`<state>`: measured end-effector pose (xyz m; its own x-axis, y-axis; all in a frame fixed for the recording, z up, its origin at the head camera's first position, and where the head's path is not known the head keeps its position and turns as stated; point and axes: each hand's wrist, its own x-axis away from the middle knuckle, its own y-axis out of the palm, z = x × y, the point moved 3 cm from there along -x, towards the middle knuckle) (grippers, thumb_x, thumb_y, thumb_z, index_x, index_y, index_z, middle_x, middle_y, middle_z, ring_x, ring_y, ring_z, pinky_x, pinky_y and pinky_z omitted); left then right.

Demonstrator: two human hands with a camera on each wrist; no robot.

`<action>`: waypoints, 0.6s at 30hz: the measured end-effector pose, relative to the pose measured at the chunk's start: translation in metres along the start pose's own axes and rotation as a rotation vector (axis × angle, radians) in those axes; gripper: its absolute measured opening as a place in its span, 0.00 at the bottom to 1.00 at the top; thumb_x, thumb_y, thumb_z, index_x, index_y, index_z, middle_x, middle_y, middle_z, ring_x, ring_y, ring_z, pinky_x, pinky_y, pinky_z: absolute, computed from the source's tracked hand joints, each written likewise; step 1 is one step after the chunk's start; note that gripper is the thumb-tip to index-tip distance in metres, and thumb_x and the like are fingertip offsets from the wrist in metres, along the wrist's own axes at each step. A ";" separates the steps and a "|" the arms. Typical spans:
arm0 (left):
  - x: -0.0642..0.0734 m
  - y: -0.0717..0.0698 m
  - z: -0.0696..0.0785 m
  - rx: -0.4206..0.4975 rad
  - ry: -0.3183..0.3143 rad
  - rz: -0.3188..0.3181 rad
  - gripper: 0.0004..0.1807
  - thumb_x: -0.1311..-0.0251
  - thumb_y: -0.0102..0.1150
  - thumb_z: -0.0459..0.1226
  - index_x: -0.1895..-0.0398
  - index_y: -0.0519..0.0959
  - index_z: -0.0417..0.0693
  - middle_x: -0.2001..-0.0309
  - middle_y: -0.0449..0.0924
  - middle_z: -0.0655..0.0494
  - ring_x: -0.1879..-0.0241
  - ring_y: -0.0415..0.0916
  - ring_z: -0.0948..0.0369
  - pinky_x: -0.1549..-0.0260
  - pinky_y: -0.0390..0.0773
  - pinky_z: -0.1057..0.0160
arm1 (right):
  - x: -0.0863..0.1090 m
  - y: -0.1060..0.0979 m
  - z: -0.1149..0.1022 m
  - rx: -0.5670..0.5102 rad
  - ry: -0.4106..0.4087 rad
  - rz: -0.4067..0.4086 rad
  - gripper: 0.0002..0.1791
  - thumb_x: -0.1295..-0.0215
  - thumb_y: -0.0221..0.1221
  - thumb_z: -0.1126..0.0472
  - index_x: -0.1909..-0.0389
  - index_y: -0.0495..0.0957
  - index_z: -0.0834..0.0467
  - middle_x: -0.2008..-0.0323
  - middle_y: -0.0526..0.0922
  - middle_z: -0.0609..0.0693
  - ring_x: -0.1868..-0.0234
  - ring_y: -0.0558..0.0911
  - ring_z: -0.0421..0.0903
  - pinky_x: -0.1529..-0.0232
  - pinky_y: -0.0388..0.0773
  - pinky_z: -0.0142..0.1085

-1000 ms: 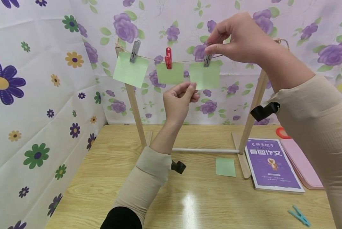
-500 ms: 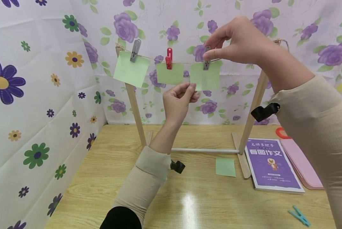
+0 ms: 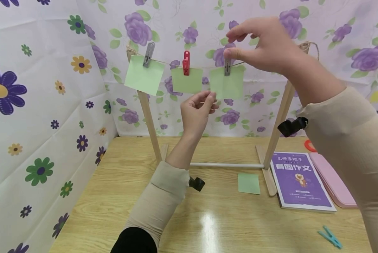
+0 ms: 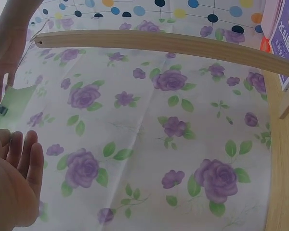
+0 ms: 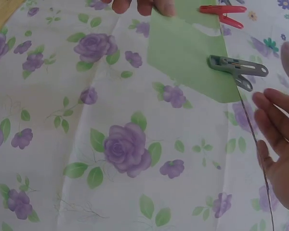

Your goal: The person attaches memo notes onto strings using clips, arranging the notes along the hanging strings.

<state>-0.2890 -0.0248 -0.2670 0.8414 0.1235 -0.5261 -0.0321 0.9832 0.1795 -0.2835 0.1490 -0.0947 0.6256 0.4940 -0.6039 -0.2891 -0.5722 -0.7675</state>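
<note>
A green paper note (image 3: 226,84) hangs from the twine, held by a grey clothespin (image 5: 236,67). My left hand (image 3: 196,112) pinches the note's lower left corner between thumb and fingers. Around the top of that clothespin, my right hand (image 3: 264,45) has its thumb and fingers spread apart; in the right wrist view a gap shows between the fingers and the clip. Further left on the twine, a red clothespin (image 3: 186,64) holds a second green note (image 3: 187,80), and another grey clothespin (image 3: 149,54) holds a tilted green note (image 3: 144,74).
Wooden posts (image 3: 149,126) carry the twine, with a white rod (image 3: 226,165) between their feet. On the table (image 3: 113,211) lie a loose green note (image 3: 249,183), a blue clothespin (image 3: 330,237), a purple book (image 3: 302,182) and a pink case (image 3: 334,179).
My right thumb and fingers have parted and let go of the grey clothespin, which stays on the twine and note. My left hand has kept its pinch, almost unmoved.
</note>
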 end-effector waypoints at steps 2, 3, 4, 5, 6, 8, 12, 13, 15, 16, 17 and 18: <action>0.001 -0.001 -0.001 -0.002 -0.009 0.002 0.12 0.32 0.66 0.38 0.55 0.86 0.37 0.65 0.88 0.46 0.71 0.86 0.59 0.65 0.90 0.58 | 0.004 -0.003 -0.002 0.011 -0.025 0.084 0.22 0.34 0.69 0.55 0.43 0.82 0.61 0.47 0.85 0.54 0.44 0.77 0.50 0.36 0.71 0.40; 0.002 -0.001 -0.002 0.000 -0.016 0.000 0.12 0.32 0.66 0.38 0.55 0.86 0.37 0.65 0.88 0.45 0.70 0.86 0.59 0.65 0.90 0.57 | 0.008 -0.004 -0.003 0.017 -0.046 0.130 0.21 0.34 0.69 0.55 0.44 0.83 0.60 0.48 0.85 0.54 0.45 0.77 0.50 0.38 0.71 0.37; 0.002 -0.001 -0.004 -0.003 -0.024 -0.003 0.12 0.32 0.66 0.39 0.55 0.86 0.37 0.64 0.88 0.45 0.70 0.86 0.58 0.64 0.90 0.57 | 0.012 -0.005 -0.003 0.022 -0.094 0.182 0.20 0.34 0.68 0.55 0.46 0.83 0.61 0.50 0.86 0.55 0.47 0.77 0.50 0.41 0.72 0.35; 0.003 -0.001 -0.005 -0.005 -0.033 -0.008 0.12 0.33 0.66 0.39 0.55 0.86 0.38 0.63 0.88 0.44 0.69 0.86 0.58 0.64 0.90 0.58 | 0.017 -0.005 -0.003 0.020 -0.140 0.243 0.19 0.33 0.68 0.54 0.48 0.84 0.62 0.52 0.86 0.56 0.49 0.78 0.51 0.44 0.72 0.32; 0.005 -0.001 -0.007 -0.007 -0.043 -0.013 0.12 0.33 0.66 0.39 0.54 0.86 0.38 0.62 0.88 0.43 0.69 0.86 0.58 0.64 0.90 0.58 | 0.022 -0.005 -0.003 0.014 -0.194 0.312 0.20 0.33 0.66 0.51 0.51 0.85 0.64 0.55 0.87 0.57 0.52 0.79 0.52 0.48 0.72 0.30; 0.008 -0.002 -0.011 -0.014 -0.059 -0.023 0.13 0.33 0.67 0.39 0.53 0.85 0.37 0.62 0.88 0.43 0.68 0.86 0.59 0.63 0.90 0.58 | 0.038 -0.002 -0.002 -0.018 -0.274 0.453 0.27 0.33 0.64 0.43 0.56 0.85 0.66 0.60 0.87 0.60 0.57 0.81 0.50 0.52 0.71 0.26; 0.016 -0.005 -0.027 -0.047 -0.094 -0.050 0.14 0.34 0.67 0.39 0.53 0.85 0.37 0.63 0.88 0.46 0.68 0.86 0.59 0.62 0.90 0.59 | 0.082 0.013 -0.003 -0.140 -0.298 0.660 0.42 0.38 0.60 0.29 0.66 0.84 0.70 0.69 0.85 0.66 0.64 0.80 0.39 0.57 0.72 0.21; 0.019 -0.006 -0.032 -0.058 -0.107 -0.056 0.15 0.34 0.67 0.40 0.53 0.85 0.37 0.63 0.88 0.47 0.68 0.86 0.59 0.62 0.89 0.59 | 0.095 0.018 -0.002 -0.178 -0.279 0.670 0.42 0.38 0.61 0.29 0.67 0.83 0.71 0.71 0.84 0.67 0.64 0.79 0.36 0.57 0.73 0.20; 0.025 -0.008 -0.043 -0.086 -0.137 -0.076 0.15 0.34 0.67 0.41 0.53 0.85 0.39 0.63 0.88 0.49 0.68 0.86 0.59 0.62 0.89 0.60 | 0.123 0.030 0.004 -0.229 -0.258 0.646 0.40 0.36 0.63 0.33 0.68 0.82 0.73 0.73 0.83 0.68 0.64 0.78 0.32 0.58 0.74 0.20; 0.029 -0.008 -0.050 -0.102 -0.157 -0.090 0.15 0.34 0.68 0.42 0.52 0.85 0.40 0.63 0.88 0.50 0.67 0.86 0.59 0.62 0.89 0.61 | 0.139 0.036 0.010 -0.245 -0.246 0.610 0.38 0.35 0.63 0.35 0.68 0.82 0.74 0.74 0.83 0.68 0.64 0.79 0.30 0.59 0.75 0.19; 0.034 -0.009 -0.057 -0.124 -0.175 -0.110 0.15 0.34 0.68 0.43 0.52 0.85 0.41 0.63 0.88 0.51 0.68 0.86 0.59 0.62 0.89 0.61 | 0.155 0.043 0.018 -0.258 -0.232 0.559 0.35 0.34 0.64 0.39 0.68 0.82 0.73 0.74 0.83 0.66 0.64 0.79 0.29 0.60 0.75 0.19; 0.039 -0.009 -0.064 -0.145 -0.195 -0.129 0.16 0.35 0.68 0.44 0.52 0.85 0.42 0.64 0.88 0.52 0.68 0.85 0.59 0.62 0.89 0.62 | 0.171 0.051 0.027 -0.272 -0.212 0.498 0.29 0.34 0.66 0.45 0.67 0.83 0.73 0.73 0.84 0.64 0.65 0.79 0.30 0.60 0.76 0.19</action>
<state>-0.2908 -0.0202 -0.3420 0.9311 -0.0186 -0.3643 0.0171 0.9998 -0.0074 -0.2110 0.2223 -0.2434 0.2968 0.2273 -0.9275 -0.2972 -0.9010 -0.3159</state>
